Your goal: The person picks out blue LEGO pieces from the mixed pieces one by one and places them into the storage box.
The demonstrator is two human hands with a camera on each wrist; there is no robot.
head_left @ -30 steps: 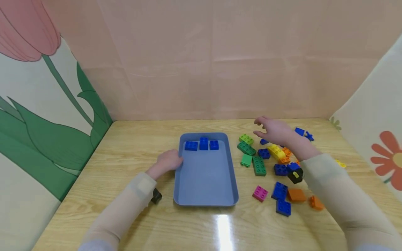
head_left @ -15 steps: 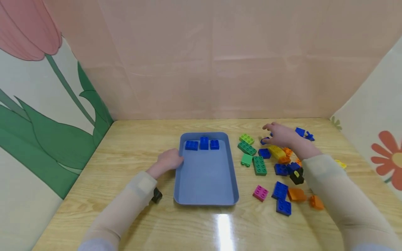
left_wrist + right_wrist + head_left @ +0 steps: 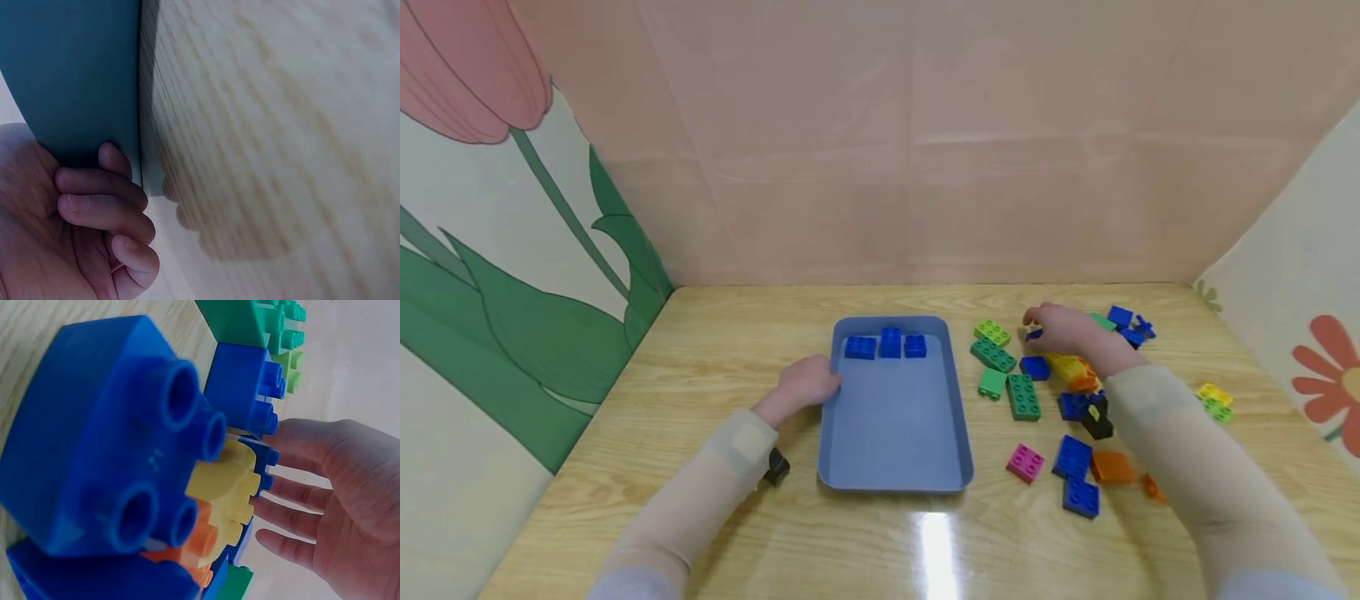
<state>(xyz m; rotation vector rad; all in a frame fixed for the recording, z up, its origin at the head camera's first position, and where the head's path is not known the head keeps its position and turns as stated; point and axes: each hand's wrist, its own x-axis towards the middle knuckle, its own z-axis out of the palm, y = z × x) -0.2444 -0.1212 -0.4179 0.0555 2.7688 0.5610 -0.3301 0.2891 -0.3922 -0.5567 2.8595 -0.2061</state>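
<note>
My left hand [image 3: 807, 381] grips the left rim of a blue-grey tray [image 3: 895, 485]. In the left wrist view its curled fingers [image 3: 103, 212] lie against the tray's wall [image 3: 75, 81]. Three blue bricks [image 3: 891, 342] stand in a row at the tray's far end. Over the loose bricks, my right hand [image 3: 1060, 325] reaches down to a small blue brick [image 3: 1033, 334] at the back. In the right wrist view the fingers of that hand [image 3: 337, 506] are spread around a dark blue brick [image 3: 262, 464], close to a yellow brick [image 3: 222, 478]; the fingertips are partly hidden.
Right of the tray lie green bricks [image 3: 1023, 397], a pink brick [image 3: 1026, 463], blue bricks [image 3: 1072, 458] and an orange brick [image 3: 1112, 467]. More blue pieces [image 3: 1131, 325] sit beyond the right wrist. A black device [image 3: 1097, 419] is on the right wrist. A pink backdrop [image 3: 910, 200] closes the back.
My right hand has moved slightly right and down towards the bricks, and its thumb and fingers have drawn closer together. The left hand stays on the tray's rim.
</note>
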